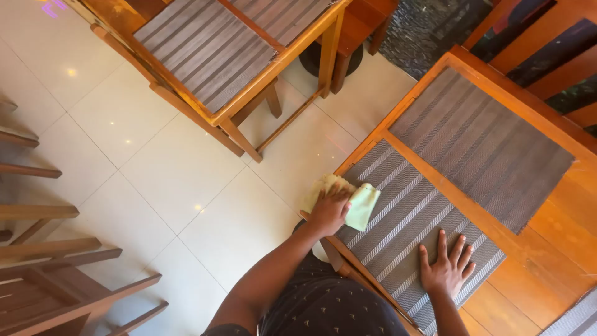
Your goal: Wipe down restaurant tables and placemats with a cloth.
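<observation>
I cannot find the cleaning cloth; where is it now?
In the head view, the pale green cloth lies under the left hand at the wooden table's near-left edge, on the striped placemat.

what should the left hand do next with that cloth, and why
Probably sweep the pale green cloth inward along the striped mat. The left hand presses it at the table's wooden edge, most of the mat lies beyond it, and the right hand rests flat on the mat.

left hand [328, 211] on cloth [360, 206] at table [547, 224] edge, on near placemat [404, 230]. right hand [445, 266] flat on same placemat, right of cloth. second placemat [485, 146] behind. another table [292, 50] beyond.
</observation>
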